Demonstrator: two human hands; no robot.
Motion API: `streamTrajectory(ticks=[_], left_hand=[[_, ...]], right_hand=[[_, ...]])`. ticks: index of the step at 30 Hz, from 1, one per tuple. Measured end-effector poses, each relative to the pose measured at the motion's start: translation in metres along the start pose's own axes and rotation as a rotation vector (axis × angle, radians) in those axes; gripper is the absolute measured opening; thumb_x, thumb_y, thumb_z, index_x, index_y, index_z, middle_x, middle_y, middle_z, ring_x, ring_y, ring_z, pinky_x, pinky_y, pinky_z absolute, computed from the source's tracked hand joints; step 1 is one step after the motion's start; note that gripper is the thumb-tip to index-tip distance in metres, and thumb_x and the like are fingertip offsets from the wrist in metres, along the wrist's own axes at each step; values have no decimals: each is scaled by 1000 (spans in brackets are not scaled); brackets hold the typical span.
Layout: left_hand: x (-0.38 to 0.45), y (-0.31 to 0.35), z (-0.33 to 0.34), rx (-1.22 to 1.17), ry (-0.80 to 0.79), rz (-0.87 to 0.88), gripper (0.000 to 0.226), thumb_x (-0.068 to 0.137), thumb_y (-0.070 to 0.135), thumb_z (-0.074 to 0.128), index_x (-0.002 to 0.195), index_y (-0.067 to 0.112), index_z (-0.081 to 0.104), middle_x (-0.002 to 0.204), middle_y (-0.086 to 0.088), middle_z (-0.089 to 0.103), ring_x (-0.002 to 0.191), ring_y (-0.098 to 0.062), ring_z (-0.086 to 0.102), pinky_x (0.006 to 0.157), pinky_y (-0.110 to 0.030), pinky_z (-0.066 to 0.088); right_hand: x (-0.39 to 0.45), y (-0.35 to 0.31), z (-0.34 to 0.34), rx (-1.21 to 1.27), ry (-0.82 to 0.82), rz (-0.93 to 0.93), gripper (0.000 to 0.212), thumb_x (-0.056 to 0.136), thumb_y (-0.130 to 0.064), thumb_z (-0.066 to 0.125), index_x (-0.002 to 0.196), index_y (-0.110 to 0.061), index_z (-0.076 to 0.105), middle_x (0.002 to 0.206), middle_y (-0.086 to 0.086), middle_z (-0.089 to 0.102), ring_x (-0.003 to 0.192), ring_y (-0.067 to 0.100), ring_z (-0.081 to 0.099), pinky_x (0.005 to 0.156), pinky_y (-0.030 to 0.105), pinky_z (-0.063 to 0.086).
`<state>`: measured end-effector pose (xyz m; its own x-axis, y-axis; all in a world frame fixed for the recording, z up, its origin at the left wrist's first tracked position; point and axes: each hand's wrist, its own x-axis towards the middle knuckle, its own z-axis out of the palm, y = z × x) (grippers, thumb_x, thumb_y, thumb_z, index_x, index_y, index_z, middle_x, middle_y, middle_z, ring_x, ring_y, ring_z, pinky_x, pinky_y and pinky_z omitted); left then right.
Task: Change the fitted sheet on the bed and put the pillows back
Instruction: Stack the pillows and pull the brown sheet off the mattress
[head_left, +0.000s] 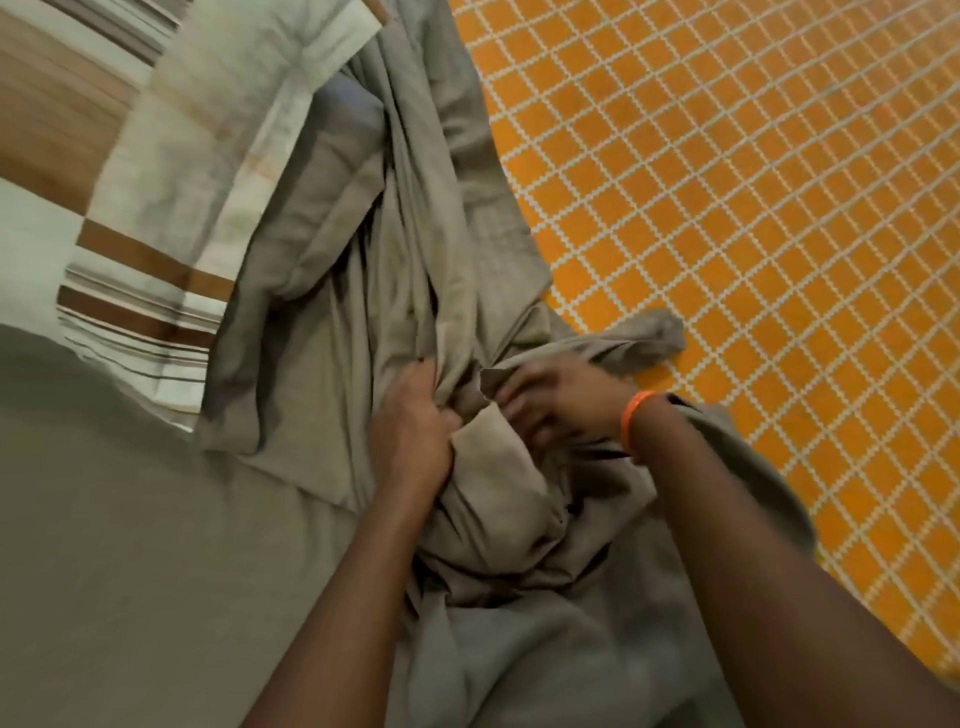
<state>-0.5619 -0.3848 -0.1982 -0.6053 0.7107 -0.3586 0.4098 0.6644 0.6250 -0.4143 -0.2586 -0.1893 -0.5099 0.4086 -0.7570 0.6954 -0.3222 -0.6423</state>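
Sheet (363, 249) bunched at the bed edge
Both hands (left (415, 431), right (550, 405)) grip folds; hard tugging could drag it to the floor (727, 182).

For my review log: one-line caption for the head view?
Both hands, left and right, bunch the grey sheet over the bed's edge.

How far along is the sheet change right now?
Done: little that shows. In hand: the left hand and right hand both grip the bunched grey-brown fitted sheet, piled at the bed's edge by the orange grid-patterned floor. Left: spreading and tucking it, then placing the striped cream-and-brown pillow.
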Motion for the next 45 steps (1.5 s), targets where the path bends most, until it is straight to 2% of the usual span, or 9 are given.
streamTrajectory(ticks=[4,14,18,24,27,31,36,43,45], left_hand=[[-9,7,-4,94,-287,-28,23,81,22,57,96,30,74,104,-5,76,97,-31,67,78,-38,53],[-8,2,-60,347,-880,37,29,88,46,56,102,26,72,107,-6,75,101,-23,69,76,-25,49],[-39,-13,-59,327,-399,138,44,75,57,47,87,24,74,93,3,72,89,-20,65,75,-40,55],[-77,5,-16,569,-373,201,33,92,50,62,118,33,74,131,4,54,130,-26,44,102,-49,41],[-72,10,-10,433,-253,217,32,91,52,64,115,34,75,128,3,56,129,-27,43,104,-48,40],[-95,34,20,164,-68,506,28,88,43,62,113,34,71,120,4,62,119,-23,54,104,-48,44],[-148,51,89,128,-550,582,43,93,54,49,120,34,75,127,7,71,126,-18,60,117,-55,35],[-188,31,147,120,-591,517,58,98,61,32,124,30,74,130,9,71,126,-17,60,106,-46,46],[-212,33,151,321,-552,565,53,98,63,29,110,36,73,113,17,67,109,-11,56,93,-43,43]], right_hand=[[19,-15,-55,147,890,-158,31,96,2,54,114,-16,73,113,1,71,94,6,65,84,30,54],[30,-7,132,131,53,-160,38,103,-41,60,119,-9,72,117,11,75,107,25,70,101,44,53],[13,-17,100,-299,275,-343,24,100,-42,65,84,-24,65,79,-2,66,80,21,60,69,33,40],[-34,96,-9,-362,1064,-105,46,94,-51,56,131,-28,69,145,7,59,135,32,51,115,48,35],[-65,137,4,-278,909,116,49,97,-50,55,145,-40,57,166,-1,33,155,24,24,123,55,14],[-99,147,99,-227,752,-180,35,93,-35,56,119,-18,73,125,8,70,119,23,63,107,52,46],[-165,155,139,-422,33,-214,29,95,-4,58,121,2,71,127,19,69,126,14,61,98,14,35],[-221,227,33,107,118,-211,27,91,5,64,115,0,74,113,15,74,101,11,65,90,25,52],[-254,262,-18,298,517,-117,25,90,8,60,99,-7,77,102,11,77,90,13,69,78,30,57]])
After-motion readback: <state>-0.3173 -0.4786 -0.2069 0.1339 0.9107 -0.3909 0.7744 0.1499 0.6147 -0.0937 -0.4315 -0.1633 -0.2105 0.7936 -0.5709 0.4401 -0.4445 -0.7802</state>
